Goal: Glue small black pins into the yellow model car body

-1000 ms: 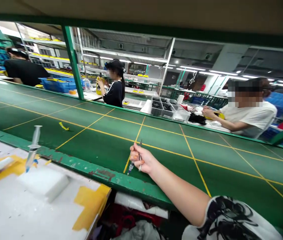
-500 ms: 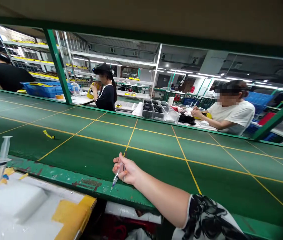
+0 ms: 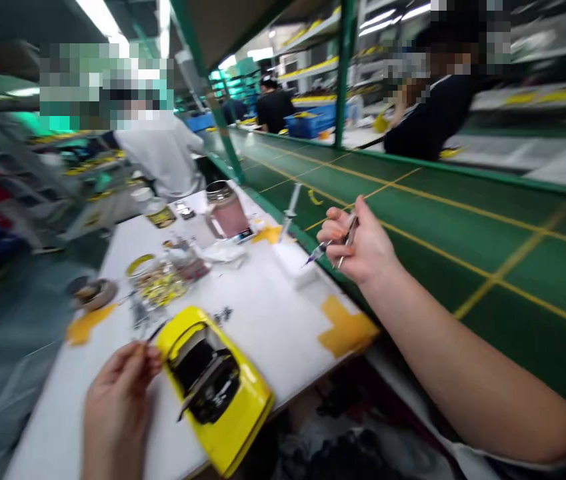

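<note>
My right hand (image 3: pixel 363 247) is raised over the table's right edge, its fingers curled round a small syringe (image 3: pixel 319 252) with a purple needle base that points down and left. A thin metal tool, seemingly tweezers (image 3: pixel 351 230), lies in the same grip. My left hand (image 3: pixel 125 393) is pinched at the left side of a yellow model car (image 3: pixel 247 407); what its fingertips hold, if anything, is too blurred to make out. The car sits tilted at the table's near edge, its dark interior showing. A larger syringe (image 3: pixel 290 213) stands upright by a white foam block (image 3: pixel 295 267).
On the white table (image 3: pixel 263 320) lie a bag of small yellow parts (image 3: pixel 163 287), a tape roll (image 3: pixel 93 293), a pink jar (image 3: pixel 227 210) and yellow tape patches. A green gridded belt (image 3: pixel 437 233) runs along the right. Co-workers sit beyond.
The view has swung left and down to the white table. My left hand and the yellow model car have come into view. My right hand still holds the small syringe.
</note>
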`<state>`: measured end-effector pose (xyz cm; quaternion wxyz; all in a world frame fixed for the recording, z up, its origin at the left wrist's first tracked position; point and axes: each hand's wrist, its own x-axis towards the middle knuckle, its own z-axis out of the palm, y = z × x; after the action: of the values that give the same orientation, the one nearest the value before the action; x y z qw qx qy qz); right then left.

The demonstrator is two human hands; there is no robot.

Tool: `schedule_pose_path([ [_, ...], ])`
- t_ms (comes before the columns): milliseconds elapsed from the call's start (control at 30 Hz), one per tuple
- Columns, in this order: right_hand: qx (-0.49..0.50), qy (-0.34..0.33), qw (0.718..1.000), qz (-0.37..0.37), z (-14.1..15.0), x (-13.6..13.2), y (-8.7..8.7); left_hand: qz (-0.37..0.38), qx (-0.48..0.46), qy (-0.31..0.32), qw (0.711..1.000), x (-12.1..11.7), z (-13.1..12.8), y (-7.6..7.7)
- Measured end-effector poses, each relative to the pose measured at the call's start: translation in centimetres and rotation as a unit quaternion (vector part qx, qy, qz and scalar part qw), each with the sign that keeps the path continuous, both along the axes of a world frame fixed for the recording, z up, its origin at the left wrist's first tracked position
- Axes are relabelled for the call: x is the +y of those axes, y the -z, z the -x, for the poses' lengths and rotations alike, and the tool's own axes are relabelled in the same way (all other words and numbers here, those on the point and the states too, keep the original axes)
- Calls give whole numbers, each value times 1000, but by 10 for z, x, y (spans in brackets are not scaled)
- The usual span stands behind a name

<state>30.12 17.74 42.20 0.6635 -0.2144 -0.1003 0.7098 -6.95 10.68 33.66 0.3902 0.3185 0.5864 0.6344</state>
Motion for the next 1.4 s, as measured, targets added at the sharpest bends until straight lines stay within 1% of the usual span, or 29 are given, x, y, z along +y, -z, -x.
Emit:
schedule_pose_path([
  [67,18,-6,1000,-8,25,12,2,-13,-22,0,1000,-6,17,1],
  [133,36,-16,999,-3,46,10,13,-15,-19,-2,1000,-3,22,6],
  [267,76,-59,994,54,81,-15,48,-8,-1,-1,1000,3,18,10],
  [300,85,-73,992,57,89,-22,56,-7,2,-2,1000,3,17,10],
  [367,96,-101,990,38,102,-32,67,-6,7,-7,1000,3,17,9],
  [433,96,-112,989,14,111,-38,74,-4,11,-15,1000,2,19,10],
  [567,94,-93,991,15,118,-42,78,0,12,-27,1000,3,21,12],
  [767,97,-122,988,2,124,-43,83,-3,10,-34,999,4,19,11],
  [900,88,-122,989,4,128,-43,85,-3,10,-33,999,4,19,11],
  [1400,53,-130,990,26,128,-45,82,19,9,-25,999,1,19,9],
])
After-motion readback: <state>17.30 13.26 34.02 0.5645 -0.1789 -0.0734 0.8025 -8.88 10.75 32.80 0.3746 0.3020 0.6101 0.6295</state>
